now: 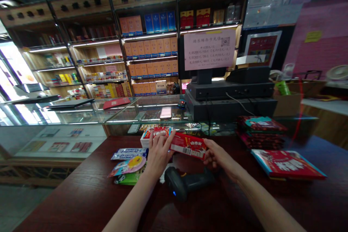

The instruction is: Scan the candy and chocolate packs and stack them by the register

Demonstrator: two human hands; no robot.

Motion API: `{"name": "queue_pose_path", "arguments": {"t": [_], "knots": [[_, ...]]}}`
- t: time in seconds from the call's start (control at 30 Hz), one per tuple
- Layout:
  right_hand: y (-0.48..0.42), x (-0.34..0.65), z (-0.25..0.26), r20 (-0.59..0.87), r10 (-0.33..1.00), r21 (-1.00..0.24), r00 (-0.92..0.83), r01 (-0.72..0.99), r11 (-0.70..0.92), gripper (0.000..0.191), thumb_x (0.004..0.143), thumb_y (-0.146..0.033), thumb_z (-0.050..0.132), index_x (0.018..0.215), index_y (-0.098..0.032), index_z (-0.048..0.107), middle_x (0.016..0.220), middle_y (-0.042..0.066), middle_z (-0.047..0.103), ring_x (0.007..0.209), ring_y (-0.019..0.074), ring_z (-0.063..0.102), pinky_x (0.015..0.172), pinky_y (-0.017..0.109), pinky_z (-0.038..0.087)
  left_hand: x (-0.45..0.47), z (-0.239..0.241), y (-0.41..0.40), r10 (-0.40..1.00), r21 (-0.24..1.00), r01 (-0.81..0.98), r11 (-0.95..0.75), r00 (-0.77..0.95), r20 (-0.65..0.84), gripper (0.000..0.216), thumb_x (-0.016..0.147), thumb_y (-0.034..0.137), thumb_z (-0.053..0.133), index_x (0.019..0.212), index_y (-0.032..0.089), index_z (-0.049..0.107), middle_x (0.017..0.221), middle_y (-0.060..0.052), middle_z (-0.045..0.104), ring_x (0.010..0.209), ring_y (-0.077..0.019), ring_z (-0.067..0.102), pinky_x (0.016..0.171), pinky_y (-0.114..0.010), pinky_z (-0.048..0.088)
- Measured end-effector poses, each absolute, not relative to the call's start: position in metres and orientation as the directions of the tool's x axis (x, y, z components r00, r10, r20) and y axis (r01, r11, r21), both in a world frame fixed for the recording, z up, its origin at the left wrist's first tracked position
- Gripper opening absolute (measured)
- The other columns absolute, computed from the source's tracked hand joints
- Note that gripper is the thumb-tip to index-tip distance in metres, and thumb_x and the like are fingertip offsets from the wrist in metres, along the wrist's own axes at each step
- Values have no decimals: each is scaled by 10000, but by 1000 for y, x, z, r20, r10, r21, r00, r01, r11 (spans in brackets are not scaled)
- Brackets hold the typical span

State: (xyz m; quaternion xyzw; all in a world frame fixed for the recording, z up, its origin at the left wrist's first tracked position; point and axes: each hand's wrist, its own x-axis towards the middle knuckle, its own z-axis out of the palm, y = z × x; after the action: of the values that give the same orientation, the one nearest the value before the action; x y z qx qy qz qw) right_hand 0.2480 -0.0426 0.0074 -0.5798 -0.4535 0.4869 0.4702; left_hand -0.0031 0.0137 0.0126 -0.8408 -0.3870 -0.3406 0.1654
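Left hand (159, 152) and right hand (217, 156) are both closed on 1 red snack packet (189, 145); left fingers wrap its left end, right thumb and fingers pinch its right end. The packet is held tilted in the air, just above the barcode scanner (185, 185) and apart from it; the scanner lies on the dark wooden bench (81, 195).

Handling, judged: the packet looks light, thin and long; the glossy wrap is probably slippery and the contents likely crushable. It is best gripped lightly at the 2 short ends, as here, with no squeeze in the middle and the white label strip on the lower edge left uncovered.

Hard to make out:
- Cannot tell if the packet is a stiff carton or a soft pouch; its print is too small to read.
- The left hand covers the packet's left end and part of the red-and-white box (152, 133) behind it.
- The right fingertips under the packet are hidden.
- The scanner's far end sits under the right hand.
- The colourful sachets (127, 163) are partly behind the left forearm, so their count is unclear.
- Both forearms are cut off at the bottom edge.
- The stack of dark snack packs (261, 130) and the flat red pack (288, 163) on the right are blurred at the edges.
- The text on the pink sign (209, 49) on the till terminal (228, 94) is unreadable.
- The glass display case (108, 114) is full of glare.
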Motion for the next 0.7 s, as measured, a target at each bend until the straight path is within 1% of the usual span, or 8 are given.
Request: {"name": "queue_pose_path", "arguments": {"t": [0.13, 0.23, 0.33, 0.4, 0.47, 0.53, 0.6, 0.7], "knots": [[-44, 247, 12, -138, 982, -986, 132, 75, -149, 449, 923, -617, 456, 1151, -241, 551, 674, -4, 659, 573, 136, 665, 423, 175, 317, -4, 14, 12, 525, -42, 780, -624, 458, 717, 766, 851, 280, 680, 1519, 326, 307, 1097, -39, 601, 1171, -261, 526, 1221, -598, 120], [-46, 246, 17, -147, 979, -985, 142, 72, -159, 462, 926, -603, 447, 1189, -233, 530, 717, 0, 679, 563, 121, 653, 442, 175, 325, -7, 13, 12, 479, -69, 799, -597, 424, 769, 746, 802, 315, 743, 1470, 311, 410, 1220, -76, 567, 1217, -281, 510, 1208, -610, 157], [-46, 248, 16, -143, 975, -981, 169, 108, -163, 542, 903, -618, 461, 1284, -233, 474, 807, 25, 714, 605, 138, 657, 470, 201, 347, -11, 12, 13, 442, -84, 813, -576, 396, 805, 752, 773, 334, 776, 1448, 276, 450, 1367, -128, 500, 1330, -321, 436, 1205, -608, 168], [-45, 252, 14, -94, 976, -974, 195, 186, -130, 600, 876, -634, 485, 1308, -219, 450, 851, 42, 725, 678, 169, 668, 517, 236, 392, -13, 13, 14, 443, -73, 822, -565, 377, 813, 752, 781, 339, 769, 1453, 255, 443, 1429, -140, 478, 1374, -332, 397, 1209, -608, 151], [-45, 255, 11, 24, 981, -956, 194, 291, -35, 593, 847, -630, 532, 1255, -203, 478, 849, 41, 718, 761, 199, 669, 613, 284, 452, -16, 14, 15, 451, -58, 833, -550, 355, 819, 752, 790, 333, 758, 1462, 246, 430, 1433, -133, 503, 1383, -332, 394, 1214, -607, 131], [-48, 255, 12, 158, 979, -913, 126, 397, 96, 527, 820, -582, 603, 1184, -213, 512, 874, 34, 709, 826, 217, 662, 727, 327, 483, -19, 16, 15, 464, -48, 843, -536, 341, 817, 762, 792, 317, 755, 1470, 236, 417, 1407, -116, 546, 1376, -323, 408, 1222, -601, 105], [-54, 253, 15, 236, 972, -847, -22, 486, 216, 493, 787, -489, 685, 1183, -237, 534, 983, 38, 710, 917, 230, 654, 841, 362, 479, -22, 18, 15, 480, -45, 851, -523, 338, 810, 760, 793, 308, 753, 1469, 221, 417, 1393, -105, 569, 1376, -316, 411, 1229, -591, 80], [-65, 245, 20, 192, 932, -756, -308, 559, 341, 671, 696, -351, 789, 1310, -287, 526, 1236, 40, 661, 1166, 263, 577, 1027, 404, 396, -26, 20, 15, 503, -45, 865, -500, 332, 798, 733, 798, 303, 742, 1456, 214, 432, 1398, -99, 569, 1387, -315, 398, 1231, -586, 56]]}}
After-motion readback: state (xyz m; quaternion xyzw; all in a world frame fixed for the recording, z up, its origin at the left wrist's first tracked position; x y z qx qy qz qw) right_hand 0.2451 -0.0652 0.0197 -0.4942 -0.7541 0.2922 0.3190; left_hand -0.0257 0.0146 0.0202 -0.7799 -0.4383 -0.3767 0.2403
